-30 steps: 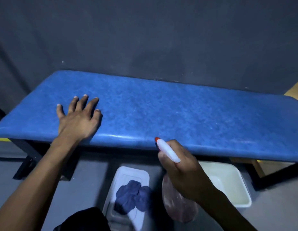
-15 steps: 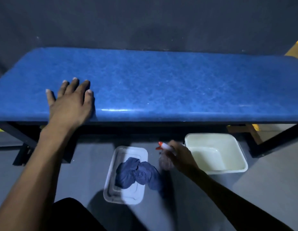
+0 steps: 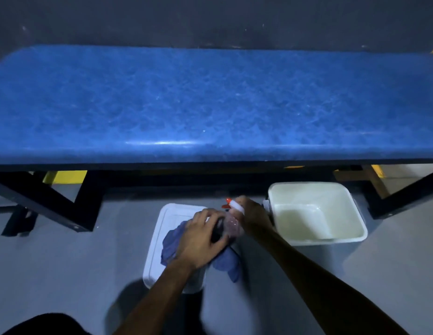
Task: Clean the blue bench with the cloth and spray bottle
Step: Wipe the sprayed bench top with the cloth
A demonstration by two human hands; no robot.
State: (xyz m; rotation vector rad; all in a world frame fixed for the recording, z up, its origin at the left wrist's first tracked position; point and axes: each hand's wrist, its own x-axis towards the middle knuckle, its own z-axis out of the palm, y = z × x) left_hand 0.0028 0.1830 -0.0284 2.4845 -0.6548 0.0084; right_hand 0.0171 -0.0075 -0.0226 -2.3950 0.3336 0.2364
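Observation:
The blue padded bench (image 3: 210, 100) spans the view, with nothing on its top. Below its front edge, on the floor, a dark blue cloth (image 3: 173, 240) lies crumpled on a white lid (image 3: 160, 238). My left hand (image 3: 201, 240) rests on the cloth with fingers curled over it and touching the bottle's body. My right hand (image 3: 253, 215) grips the head of the spray bottle (image 3: 232, 224), a clear pinkish bottle with a white sprayer and red nozzle, standing between the lid and the tub.
A white plastic tub (image 3: 278, 189) stands on the grey floor to the right of the bottle. Black bench legs (image 3: 72, 201) angle down at left and right. A dark wall runs behind the bench.
My left hand left the bench top and came down onto the cloth. My right hand lowered the spray bottle from the bench edge to the floor.

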